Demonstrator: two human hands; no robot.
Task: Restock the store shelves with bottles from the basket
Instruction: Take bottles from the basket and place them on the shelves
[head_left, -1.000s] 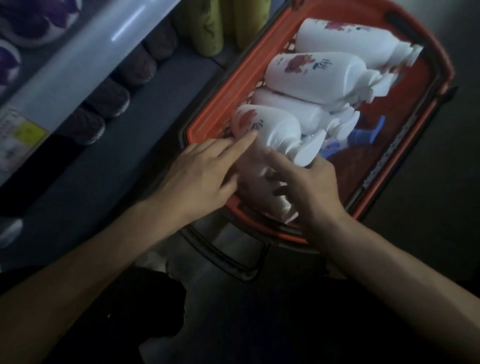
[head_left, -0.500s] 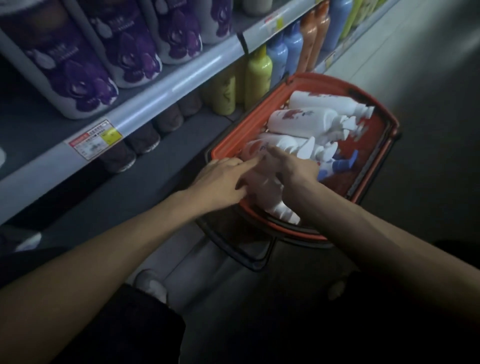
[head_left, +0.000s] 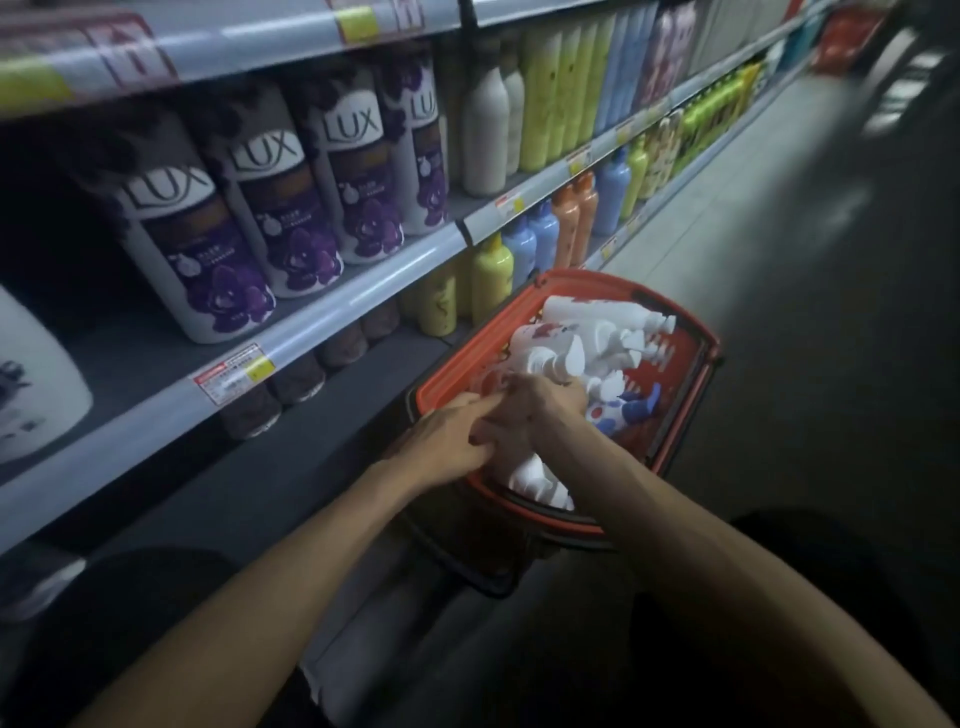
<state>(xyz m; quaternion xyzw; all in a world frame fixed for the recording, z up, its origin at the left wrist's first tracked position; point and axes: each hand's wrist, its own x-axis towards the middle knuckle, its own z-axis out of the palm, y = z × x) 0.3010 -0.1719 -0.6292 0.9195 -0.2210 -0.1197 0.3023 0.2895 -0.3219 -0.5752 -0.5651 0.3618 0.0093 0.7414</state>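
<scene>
Shelf (head_left: 130, 358) — purple-labelled bottles (head_left: 228, 239) upright in a row

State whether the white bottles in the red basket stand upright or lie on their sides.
On their sides: the white bottles lie lengthwise in the red basket, pump heads pointing towards its right rim.

Basket (head_left: 457, 364) is pretty jammed. White bottles (head_left: 597, 317) lie on their sides across most of it, and the left hand (head_left: 447, 441) and right hand (head_left: 545, 405) crowd the near end, so bare red bottom only shows along the right side. The bottom shelf (head_left: 249, 483) has open room along its front. Dark jars (head_left: 298, 376) line the back, yellow bottles (head_left: 491, 270) close off the far end, and the shelf rail (head_left: 332, 306) caps the headroom. On the middle shelf the purple bottles (head_left: 291, 208) stand packed tight, with a gap just left of them beside a big white jug (head_left: 31, 374). The aisle floor (head_left: 779, 270) on the right is wide open.
</scene>
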